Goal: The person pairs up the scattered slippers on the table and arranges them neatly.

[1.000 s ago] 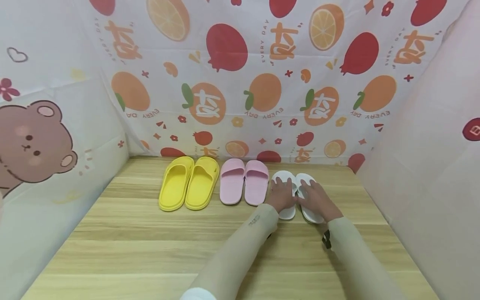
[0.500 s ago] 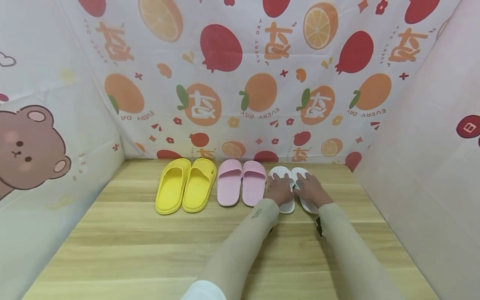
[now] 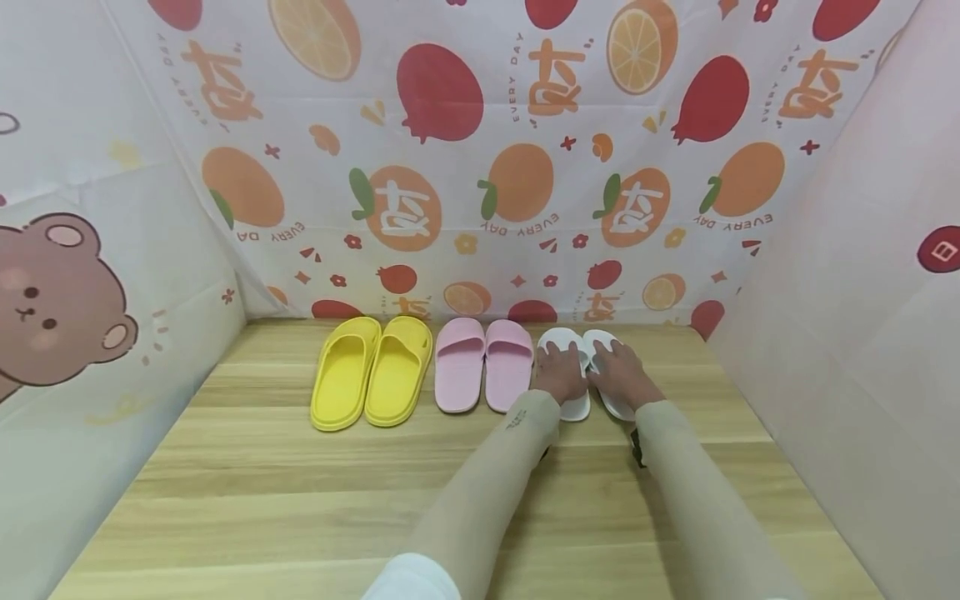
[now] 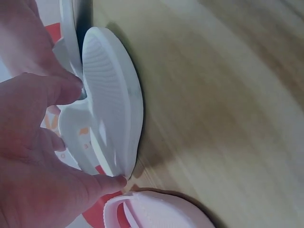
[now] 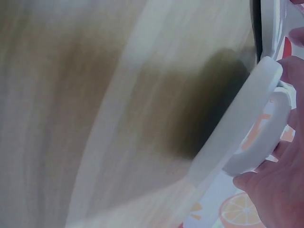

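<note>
In the head view my left hand (image 3: 561, 375) lies over the left white slipper (image 3: 574, 409), gripping it across the strap from both sides. The left wrist view has this slipper's ribbed sole (image 4: 114, 95) low over the floor, a fingertip at its outer edge. My right hand (image 3: 622, 375) holds the right white slipper (image 3: 618, 408) by its strap part. In the right wrist view this white slipper (image 5: 237, 123) stands tilted, with a dark shadow under it. Both slippers point toward the back wall, side by side, and the hands hide much of their upper parts.
A pair of pink slippers (image 3: 458, 379) lies just left of the white pair, close to my left hand. Further left is a yellow pair (image 3: 393, 379). The fruit-print back wall (image 3: 480, 250) and the right side wall (image 3: 832, 292) bound the wooden floor (image 3: 360, 500).
Both hands have pushed the white slippers a little toward the back wall, level with the pink pair, and the two have come closer together. The head view has shifted slightly.
</note>
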`<action>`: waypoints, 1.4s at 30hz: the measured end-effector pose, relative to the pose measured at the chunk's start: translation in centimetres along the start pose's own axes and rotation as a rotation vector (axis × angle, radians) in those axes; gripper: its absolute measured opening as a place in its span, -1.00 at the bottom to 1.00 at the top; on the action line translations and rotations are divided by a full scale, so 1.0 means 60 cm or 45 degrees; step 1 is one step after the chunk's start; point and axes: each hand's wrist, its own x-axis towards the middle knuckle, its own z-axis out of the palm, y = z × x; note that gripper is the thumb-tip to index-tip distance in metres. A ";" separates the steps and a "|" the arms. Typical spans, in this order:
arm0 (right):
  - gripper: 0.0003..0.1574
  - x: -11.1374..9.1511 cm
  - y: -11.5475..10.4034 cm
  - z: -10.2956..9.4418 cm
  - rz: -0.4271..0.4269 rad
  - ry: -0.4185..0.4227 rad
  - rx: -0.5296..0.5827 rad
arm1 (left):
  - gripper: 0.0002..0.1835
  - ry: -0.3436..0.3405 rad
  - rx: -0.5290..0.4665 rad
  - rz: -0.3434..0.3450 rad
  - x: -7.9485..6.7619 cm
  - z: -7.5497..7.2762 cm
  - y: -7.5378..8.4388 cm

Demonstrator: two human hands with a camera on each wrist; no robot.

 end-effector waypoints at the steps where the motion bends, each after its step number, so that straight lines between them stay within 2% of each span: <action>1: -0.11 0.001 0.001 0.001 -0.001 -0.003 0.004 | -0.16 -0.002 0.006 0.002 0.000 0.000 -0.001; 11: -0.08 0.011 0.013 0.004 0.022 -0.034 -0.007 | -0.16 -0.012 0.041 -0.001 0.013 0.004 0.004; 19: -0.07 0.009 0.014 0.008 0.047 -0.073 -0.001 | -0.17 0.015 0.050 0.001 0.009 0.007 0.007; 23: -0.07 0.008 0.013 0.007 0.042 -0.076 0.013 | -0.17 0.018 0.033 -0.006 0.009 0.006 0.005; 30: -0.04 0.009 0.012 0.007 0.054 -0.081 0.024 | -0.18 0.017 0.086 0.027 0.002 -0.004 0.002; 36: -0.02 0.010 0.008 0.007 0.041 -0.080 0.020 | -0.17 0.044 0.098 0.031 0.009 -0.001 -0.004; 42: 0.00 0.012 0.005 0.008 0.044 -0.075 0.001 | -0.18 0.035 0.063 0.028 0.015 -0.001 -0.009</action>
